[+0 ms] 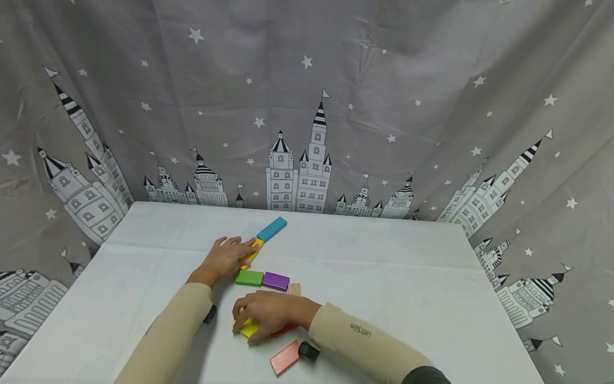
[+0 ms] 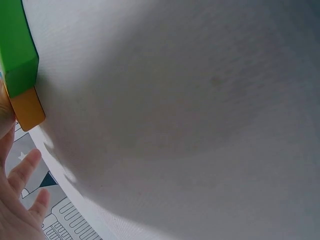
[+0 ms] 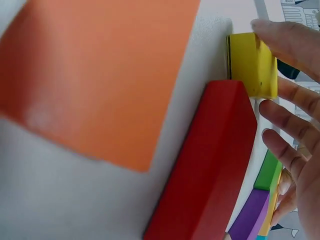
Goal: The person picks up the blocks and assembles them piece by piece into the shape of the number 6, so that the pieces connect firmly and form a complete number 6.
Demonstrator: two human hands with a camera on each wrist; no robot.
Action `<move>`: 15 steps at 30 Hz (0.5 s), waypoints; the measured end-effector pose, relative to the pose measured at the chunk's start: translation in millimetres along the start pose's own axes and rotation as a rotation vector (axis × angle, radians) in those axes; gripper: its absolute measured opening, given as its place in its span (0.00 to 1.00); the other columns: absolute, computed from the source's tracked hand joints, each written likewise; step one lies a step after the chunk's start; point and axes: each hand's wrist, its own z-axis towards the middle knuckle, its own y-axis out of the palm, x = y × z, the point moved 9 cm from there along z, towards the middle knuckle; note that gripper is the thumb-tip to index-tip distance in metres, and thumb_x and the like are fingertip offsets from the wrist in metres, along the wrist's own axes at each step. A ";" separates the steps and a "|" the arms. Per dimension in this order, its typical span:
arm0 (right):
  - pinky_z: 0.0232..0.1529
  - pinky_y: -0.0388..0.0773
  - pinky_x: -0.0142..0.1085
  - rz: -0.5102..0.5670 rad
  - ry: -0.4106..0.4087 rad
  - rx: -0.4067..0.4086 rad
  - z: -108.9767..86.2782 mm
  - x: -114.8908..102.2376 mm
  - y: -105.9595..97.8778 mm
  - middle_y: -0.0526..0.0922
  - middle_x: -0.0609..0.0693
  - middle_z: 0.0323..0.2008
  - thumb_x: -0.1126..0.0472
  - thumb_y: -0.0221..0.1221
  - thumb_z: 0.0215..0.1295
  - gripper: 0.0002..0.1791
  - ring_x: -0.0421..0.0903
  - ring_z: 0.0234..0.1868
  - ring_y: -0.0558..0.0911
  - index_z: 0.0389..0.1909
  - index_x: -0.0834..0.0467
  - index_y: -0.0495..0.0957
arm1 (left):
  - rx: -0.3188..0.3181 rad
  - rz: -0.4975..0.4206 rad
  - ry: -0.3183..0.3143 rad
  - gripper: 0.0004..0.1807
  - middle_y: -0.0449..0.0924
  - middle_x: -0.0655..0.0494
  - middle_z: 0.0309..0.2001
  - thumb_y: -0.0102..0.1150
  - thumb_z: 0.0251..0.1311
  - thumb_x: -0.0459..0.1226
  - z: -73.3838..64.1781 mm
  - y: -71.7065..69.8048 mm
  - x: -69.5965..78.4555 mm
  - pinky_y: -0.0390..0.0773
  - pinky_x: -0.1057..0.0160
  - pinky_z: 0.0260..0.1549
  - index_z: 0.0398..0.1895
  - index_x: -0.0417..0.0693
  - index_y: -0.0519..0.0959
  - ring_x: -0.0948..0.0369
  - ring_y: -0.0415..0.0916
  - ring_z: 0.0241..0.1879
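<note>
My left hand [image 1: 230, 258] pinches an orange-yellow block [image 1: 253, 255] whose far end meets a blue block [image 1: 272, 229]. Close in front of it, a green block [image 1: 249, 278] lies end to end with a purple block [image 1: 275, 281]. Nearer to me, my right hand [image 1: 269, 310] holds a bright yellow block [image 1: 247, 328] between thumb and fingers. In the right wrist view that yellow block [image 3: 250, 65] stands at the end of a red block [image 3: 210, 165]. From the head, the right hand covers most of the red one.
A plain wooden block [image 1: 295, 289] shows beyond the right wrist. A salmon-pink block [image 1: 285, 358] lies apart, near the right sleeve. The white table [image 1: 393, 277] ends at a grey curtain [image 1: 374, 122] printed with castles and stars.
</note>
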 end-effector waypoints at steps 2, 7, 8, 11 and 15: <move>0.57 0.60 0.18 -0.002 0.008 0.004 -0.3 0.3 0.1 0.75 0.41 0.54 0.49 0.66 0.60 0.19 0.31 0.52 0.71 0.53 0.45 0.82 | 0.008 0.010 0.011 0.29 0.66 0.48 0.68 0.57 0.64 0.41 0.4 -1.1 1.1 0.44 0.36 0.68 0.69 0.53 0.67 0.40 0.56 0.69; 0.58 0.60 0.19 0.014 0.002 -0.017 -0.6 -1.3 2.3 0.75 0.41 0.55 0.51 0.66 0.60 0.21 0.31 0.54 0.70 0.55 0.45 0.81 | 0.011 0.019 0.021 0.29 0.65 0.49 0.69 0.57 0.64 0.41 1.3 -1.5 1.4 0.45 0.36 0.67 0.69 0.53 0.67 0.40 0.56 0.68; 0.58 0.60 0.19 0.012 -0.004 -0.020 -0.6 -1.9 2.6 0.75 0.41 0.55 0.51 0.67 0.59 0.21 0.31 0.54 0.70 0.55 0.45 0.81 | 0.007 0.013 0.016 0.29 0.65 0.49 0.69 0.57 0.64 0.42 1.3 -1.0 0.8 0.44 0.36 0.68 0.69 0.53 0.67 0.40 0.56 0.69; 0.57 0.60 0.18 0.000 -0.014 -0.020 -0.9 -3.3 2.9 0.76 0.41 0.55 0.51 0.67 0.59 0.23 0.31 0.54 0.71 0.56 0.46 0.80 | 0.002 0.019 0.013 0.29 0.65 0.49 0.69 0.57 0.64 0.42 0.6 -0.5 0.3 0.44 0.36 0.67 0.69 0.53 0.67 0.40 0.56 0.68; 0.57 0.59 0.18 0.015 -0.003 -0.027 -1.6 -2.7 3.8 0.76 0.39 0.55 0.52 0.67 0.59 0.24 0.30 0.55 0.70 0.57 0.46 0.79 | -0.004 0.015 0.002 0.29 0.66 0.47 0.68 0.57 0.64 0.41 -0.3 -0.3 -0.6 0.43 0.36 0.68 0.70 0.52 0.66 0.40 0.55 0.69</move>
